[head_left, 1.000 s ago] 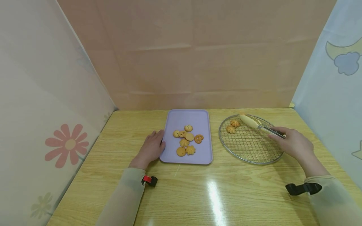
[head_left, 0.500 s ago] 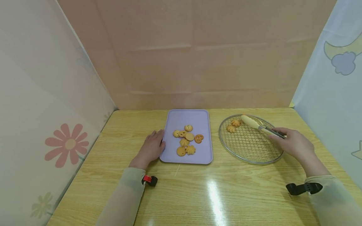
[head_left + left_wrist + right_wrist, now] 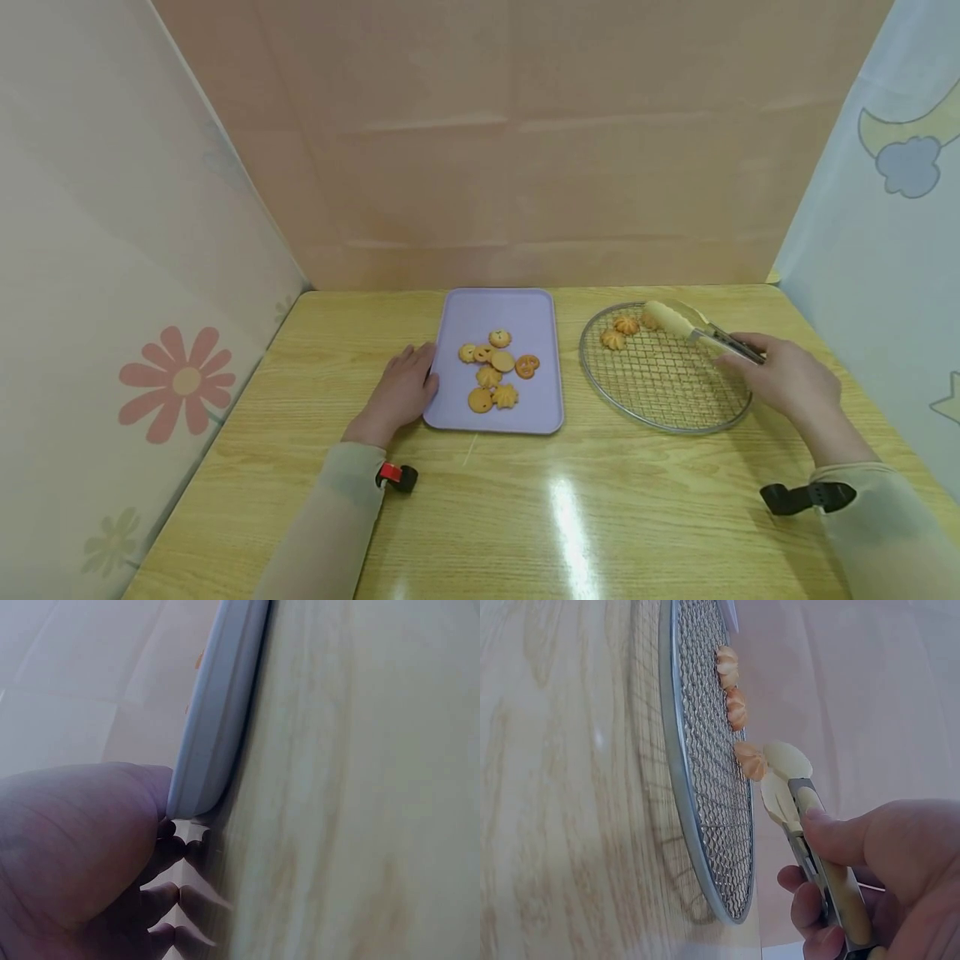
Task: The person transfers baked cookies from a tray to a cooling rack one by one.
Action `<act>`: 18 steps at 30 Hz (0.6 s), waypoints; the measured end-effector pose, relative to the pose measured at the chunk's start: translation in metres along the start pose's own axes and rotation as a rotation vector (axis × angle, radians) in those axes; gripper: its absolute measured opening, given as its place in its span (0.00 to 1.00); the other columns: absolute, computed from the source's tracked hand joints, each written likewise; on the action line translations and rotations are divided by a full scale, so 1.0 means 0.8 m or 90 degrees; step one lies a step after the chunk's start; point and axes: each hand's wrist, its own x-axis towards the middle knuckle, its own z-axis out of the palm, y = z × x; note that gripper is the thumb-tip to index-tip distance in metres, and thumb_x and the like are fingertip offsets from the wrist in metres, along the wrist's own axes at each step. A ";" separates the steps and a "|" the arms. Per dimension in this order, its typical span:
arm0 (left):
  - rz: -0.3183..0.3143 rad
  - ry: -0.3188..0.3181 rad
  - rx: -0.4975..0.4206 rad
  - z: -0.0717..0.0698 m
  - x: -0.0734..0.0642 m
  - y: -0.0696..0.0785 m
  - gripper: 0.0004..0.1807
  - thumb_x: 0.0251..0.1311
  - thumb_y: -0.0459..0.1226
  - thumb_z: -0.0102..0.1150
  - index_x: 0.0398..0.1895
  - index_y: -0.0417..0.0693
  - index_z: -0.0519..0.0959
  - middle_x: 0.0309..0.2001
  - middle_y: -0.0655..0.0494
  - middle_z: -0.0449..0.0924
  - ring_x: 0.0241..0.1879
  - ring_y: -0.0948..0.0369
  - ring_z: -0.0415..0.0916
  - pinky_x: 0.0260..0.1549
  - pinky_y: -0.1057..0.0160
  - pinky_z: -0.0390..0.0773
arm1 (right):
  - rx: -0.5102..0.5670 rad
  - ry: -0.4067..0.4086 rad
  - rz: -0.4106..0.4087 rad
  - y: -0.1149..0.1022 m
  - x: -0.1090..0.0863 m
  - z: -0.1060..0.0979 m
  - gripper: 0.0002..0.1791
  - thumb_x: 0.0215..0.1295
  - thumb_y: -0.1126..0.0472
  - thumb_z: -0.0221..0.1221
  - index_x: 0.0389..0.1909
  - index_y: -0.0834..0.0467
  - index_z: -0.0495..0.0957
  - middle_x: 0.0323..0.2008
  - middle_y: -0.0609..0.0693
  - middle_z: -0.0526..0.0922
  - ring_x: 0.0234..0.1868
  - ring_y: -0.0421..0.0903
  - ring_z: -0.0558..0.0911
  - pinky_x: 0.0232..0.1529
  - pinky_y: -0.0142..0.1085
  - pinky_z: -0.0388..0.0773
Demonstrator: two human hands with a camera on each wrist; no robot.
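My right hand (image 3: 795, 379) holds food tongs (image 3: 681, 323) with cream-coloured tips over a round wire cooling rack (image 3: 667, 387). A ridged cookie (image 3: 751, 760) lies at the far part of the rack, right by the slightly parted tong tips. Beside it on the mesh are two more ridged cookies, a browner one (image 3: 626, 324) and a paler one (image 3: 612, 339). At the lavender tray's (image 3: 498, 308) left edge, my left hand (image 3: 397, 387) rests on the table, its thumb touching the rim in the left wrist view.
Several cookies sit on the tray, among them a pretzel-shaped one (image 3: 527, 367) and a star-shaped one (image 3: 506, 396). Wood-grain table (image 3: 480, 500) surrounds tray and rack. A pinkish-brown backdrop (image 3: 510, 167) rises behind, with patterned panels at both sides.
The tongs have shifted slightly right, and their tips have parted. A third ridged cookie now shows on the rack by the tips. My left hand and the tray stay put.
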 end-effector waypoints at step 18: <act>-0.007 -0.010 -0.001 -0.006 -0.002 0.005 0.34 0.85 0.40 0.50 0.86 0.33 0.60 0.84 0.38 0.61 0.85 0.36 0.52 0.84 0.37 0.51 | -0.018 0.079 -0.066 -0.020 -0.006 0.008 0.40 0.80 0.34 0.61 0.80 0.55 0.73 0.49 0.67 0.88 0.29 0.54 0.78 0.22 0.46 0.66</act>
